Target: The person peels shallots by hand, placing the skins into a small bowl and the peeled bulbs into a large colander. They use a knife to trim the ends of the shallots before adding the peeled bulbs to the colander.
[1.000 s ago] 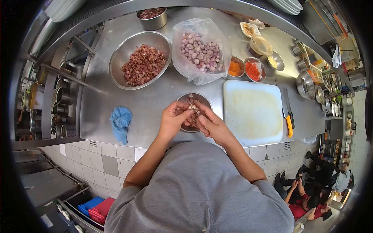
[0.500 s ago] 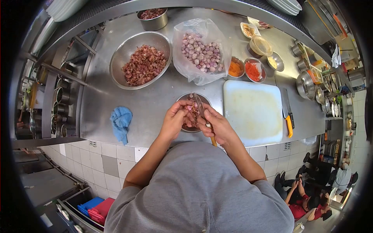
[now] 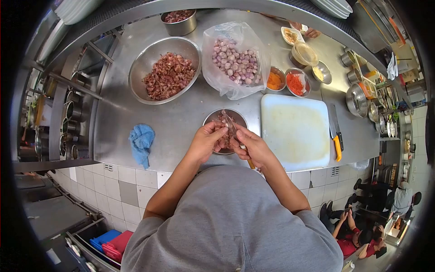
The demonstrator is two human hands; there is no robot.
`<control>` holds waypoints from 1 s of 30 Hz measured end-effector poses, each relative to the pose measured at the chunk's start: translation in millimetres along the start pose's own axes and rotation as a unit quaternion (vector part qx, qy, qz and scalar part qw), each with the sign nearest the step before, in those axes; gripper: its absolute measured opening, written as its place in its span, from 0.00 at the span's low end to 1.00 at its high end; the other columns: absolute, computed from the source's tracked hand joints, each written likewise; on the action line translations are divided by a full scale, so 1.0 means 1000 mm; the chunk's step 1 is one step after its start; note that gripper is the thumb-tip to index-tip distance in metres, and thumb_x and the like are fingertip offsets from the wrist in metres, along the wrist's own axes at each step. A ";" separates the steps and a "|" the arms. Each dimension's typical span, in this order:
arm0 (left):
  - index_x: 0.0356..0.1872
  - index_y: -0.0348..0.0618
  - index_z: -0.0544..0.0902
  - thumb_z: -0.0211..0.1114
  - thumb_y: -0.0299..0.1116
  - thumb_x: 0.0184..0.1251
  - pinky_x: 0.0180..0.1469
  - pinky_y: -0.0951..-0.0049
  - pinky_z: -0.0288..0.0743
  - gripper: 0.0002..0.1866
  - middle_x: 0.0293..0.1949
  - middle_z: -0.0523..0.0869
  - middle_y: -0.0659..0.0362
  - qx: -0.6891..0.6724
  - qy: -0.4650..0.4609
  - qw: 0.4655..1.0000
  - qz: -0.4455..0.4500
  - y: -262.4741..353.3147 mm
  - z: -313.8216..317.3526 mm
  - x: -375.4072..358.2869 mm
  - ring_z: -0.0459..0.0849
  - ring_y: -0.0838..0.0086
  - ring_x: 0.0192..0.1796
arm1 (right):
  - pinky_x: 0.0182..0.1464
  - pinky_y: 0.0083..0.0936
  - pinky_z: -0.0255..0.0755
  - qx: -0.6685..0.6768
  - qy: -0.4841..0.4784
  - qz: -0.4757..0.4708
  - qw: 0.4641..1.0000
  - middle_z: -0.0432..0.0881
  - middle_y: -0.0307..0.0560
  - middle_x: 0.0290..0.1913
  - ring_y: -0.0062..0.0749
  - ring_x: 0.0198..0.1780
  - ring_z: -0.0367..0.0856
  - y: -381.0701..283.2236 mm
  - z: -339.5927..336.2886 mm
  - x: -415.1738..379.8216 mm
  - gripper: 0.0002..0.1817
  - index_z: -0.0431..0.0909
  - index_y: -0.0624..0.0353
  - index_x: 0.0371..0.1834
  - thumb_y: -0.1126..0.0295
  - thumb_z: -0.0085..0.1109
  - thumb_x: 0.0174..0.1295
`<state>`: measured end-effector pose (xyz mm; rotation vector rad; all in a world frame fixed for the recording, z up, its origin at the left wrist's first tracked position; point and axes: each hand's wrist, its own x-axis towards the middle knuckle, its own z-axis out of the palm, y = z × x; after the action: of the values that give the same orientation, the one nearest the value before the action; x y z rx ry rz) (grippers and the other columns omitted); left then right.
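Over a small metal bowl [image 3: 210, 119] holding shallot skins, both hands work close together. My left hand [image 3: 206, 141] is closed, its fingertips pinching a shallot that is mostly hidden. Wrapped round a small knife [image 3: 229, 121] is my right hand [image 3: 253, 148]; the blade points up and away, and the yellow handle end shows below the palm. Beyond the bowl, a clear plastic bag [image 3: 220, 87] holds many peeled shallots. A large steel bowl [image 3: 134, 86] of reddish shallots or skins stands to its left.
A white cutting board [image 3: 294, 129] lies to the right, with a yellow-handled knife [image 3: 337, 147] beside it. On the left is a blue cloth [image 3: 142, 140]. Small bowls of chopped food, including an orange one [image 3: 274, 80], stand at back right. Another person's hand [image 3: 311, 32] shows there.
My hands have shifted slightly over the bowl, the knife staying in the right. Another person's hand has appeared at the back right near the small dishes.
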<state>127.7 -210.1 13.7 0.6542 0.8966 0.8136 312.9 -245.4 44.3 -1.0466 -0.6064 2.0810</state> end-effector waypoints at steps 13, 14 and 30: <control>0.38 0.40 0.81 0.65 0.32 0.69 0.19 0.84 0.66 0.06 0.26 0.81 0.66 0.177 0.014 0.982 0.071 0.001 0.000 -0.005 0.75 0.87 0.21 | 0.70 0.27 0.58 -0.356 0.034 -0.208 0.910 0.73 0.52 0.66 0.36 0.69 0.68 0.011 -0.010 0.010 0.24 0.63 0.59 0.72 0.65 0.47 0.75; 0.38 0.40 0.81 0.65 0.32 0.69 0.19 0.84 0.67 0.06 0.26 0.81 0.65 0.177 0.007 0.981 0.078 0.001 0.000 -0.006 0.75 0.86 0.21 | 0.70 0.27 0.58 -0.356 0.035 -0.208 0.911 0.73 0.52 0.66 0.36 0.69 0.68 0.011 -0.011 0.009 0.24 0.63 0.59 0.72 0.65 0.47 0.75; 0.41 0.41 0.79 0.59 0.30 0.73 0.19 0.84 0.65 0.04 0.26 0.78 0.67 0.202 -0.031 0.975 0.082 0.004 0.006 -0.010 0.74 0.87 0.21 | 0.21 0.14 0.53 -0.106 0.047 -0.034 0.993 0.68 0.31 0.27 0.12 0.24 0.61 0.006 -0.004 0.002 0.24 0.66 0.56 0.70 0.59 0.49 0.75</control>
<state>127.6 -217.3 24.1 1.1164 0.9688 0.7574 313.0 -247.7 37.5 -1.2167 -0.8171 1.9274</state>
